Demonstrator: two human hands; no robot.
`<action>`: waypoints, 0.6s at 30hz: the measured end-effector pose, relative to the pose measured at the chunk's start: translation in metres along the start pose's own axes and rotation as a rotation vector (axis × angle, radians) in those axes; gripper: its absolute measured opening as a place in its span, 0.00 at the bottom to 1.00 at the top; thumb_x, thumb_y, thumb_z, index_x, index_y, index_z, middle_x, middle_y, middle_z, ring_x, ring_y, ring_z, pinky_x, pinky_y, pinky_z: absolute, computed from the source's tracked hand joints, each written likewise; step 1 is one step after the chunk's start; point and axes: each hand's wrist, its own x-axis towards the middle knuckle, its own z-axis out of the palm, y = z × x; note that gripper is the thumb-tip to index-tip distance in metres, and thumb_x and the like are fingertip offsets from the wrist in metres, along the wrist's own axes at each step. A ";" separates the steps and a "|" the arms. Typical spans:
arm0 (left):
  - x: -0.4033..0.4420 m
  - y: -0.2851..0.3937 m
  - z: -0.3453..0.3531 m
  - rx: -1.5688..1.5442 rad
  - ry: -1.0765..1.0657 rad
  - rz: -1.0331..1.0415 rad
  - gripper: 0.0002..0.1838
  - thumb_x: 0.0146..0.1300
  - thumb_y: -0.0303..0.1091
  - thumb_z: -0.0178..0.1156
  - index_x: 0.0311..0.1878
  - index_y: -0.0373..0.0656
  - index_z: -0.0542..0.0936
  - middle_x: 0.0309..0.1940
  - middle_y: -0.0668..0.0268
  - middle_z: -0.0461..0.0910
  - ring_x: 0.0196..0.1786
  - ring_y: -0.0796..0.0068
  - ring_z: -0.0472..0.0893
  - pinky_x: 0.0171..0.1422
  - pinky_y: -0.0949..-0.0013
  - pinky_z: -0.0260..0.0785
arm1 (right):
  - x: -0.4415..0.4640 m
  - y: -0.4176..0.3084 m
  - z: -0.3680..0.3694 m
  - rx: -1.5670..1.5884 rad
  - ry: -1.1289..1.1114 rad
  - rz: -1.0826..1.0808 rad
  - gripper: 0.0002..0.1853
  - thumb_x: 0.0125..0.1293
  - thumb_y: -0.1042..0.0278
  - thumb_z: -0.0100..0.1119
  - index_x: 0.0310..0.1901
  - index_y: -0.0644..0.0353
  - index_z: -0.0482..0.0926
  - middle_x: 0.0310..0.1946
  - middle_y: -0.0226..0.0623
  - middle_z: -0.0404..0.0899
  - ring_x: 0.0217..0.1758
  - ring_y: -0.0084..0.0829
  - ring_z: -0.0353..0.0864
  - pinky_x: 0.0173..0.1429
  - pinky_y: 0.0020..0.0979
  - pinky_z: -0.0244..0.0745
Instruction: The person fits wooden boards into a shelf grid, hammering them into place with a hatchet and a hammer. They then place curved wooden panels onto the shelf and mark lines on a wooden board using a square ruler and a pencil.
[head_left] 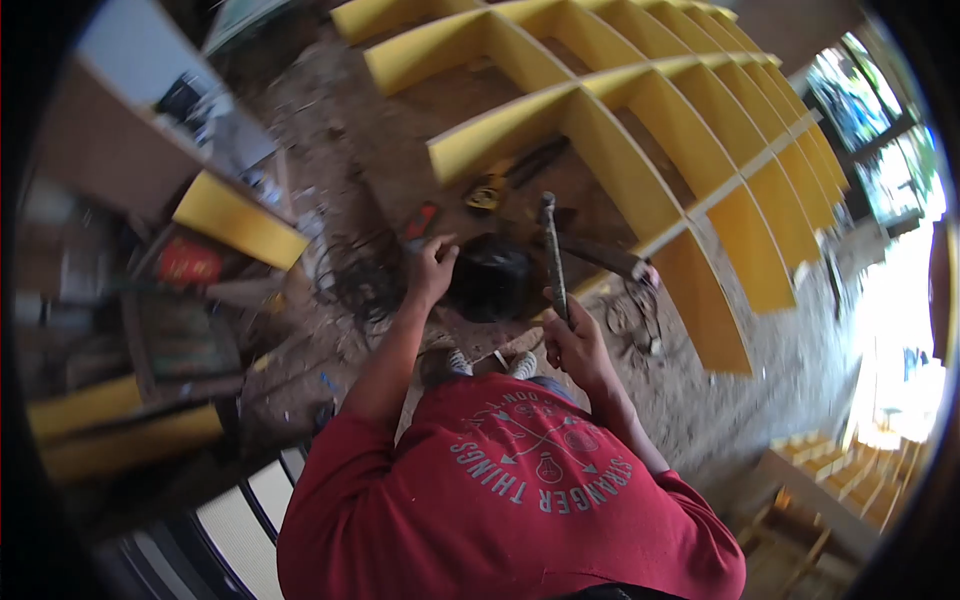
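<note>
My right hand (578, 345) is wrapped round the handle of a hammer (556, 265), held upright with its head at the top. My left hand (435, 268) is raised to the left of it, fingers curled together; whatever may be in them is too small to make out. Between and just beyond the two hands sits a shiny black rounded object (490, 278), its kind unclear. Past the left hand lies a tool with a red part (422, 220). A yellow and black tool (485, 194), perhaps a tape measure, rests on the floor farther off.
A large yellow wooden grid frame (625, 165) spreads across the far and right side. Tangled dark cords (365, 285) lie on the dirt floor at left, near a yellow board (240, 220). A slatted wooden piece (850, 475) stands at lower right.
</note>
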 end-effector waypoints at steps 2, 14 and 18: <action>-0.049 -0.007 -0.039 -0.002 0.114 -0.078 0.14 0.76 0.33 0.66 0.60 0.39 0.88 0.51 0.52 0.92 0.57 0.61 0.91 0.61 0.62 0.80 | 0.020 -0.003 0.009 0.140 -0.107 0.043 0.22 0.82 0.64 0.61 0.71 0.65 0.73 0.28 0.25 0.72 0.26 0.18 0.73 0.27 0.26 0.66; -0.345 -0.061 -0.118 -0.078 0.577 -0.740 0.12 0.78 0.33 0.65 0.53 0.35 0.89 0.41 0.61 0.92 0.42 0.75 0.90 0.50 0.68 0.82 | 0.105 0.070 0.115 0.197 -0.032 0.029 0.08 0.80 0.64 0.64 0.49 0.56 0.76 0.32 0.26 0.76 0.27 0.19 0.73 0.27 0.26 0.68; -0.353 -0.078 -0.146 -0.031 0.576 -0.756 0.12 0.77 0.33 0.66 0.53 0.35 0.89 0.39 0.62 0.92 0.41 0.76 0.89 0.49 0.69 0.82 | 0.135 0.095 0.133 0.078 0.067 -0.103 0.11 0.83 0.62 0.61 0.56 0.59 0.75 0.31 0.28 0.75 0.26 0.19 0.72 0.26 0.26 0.66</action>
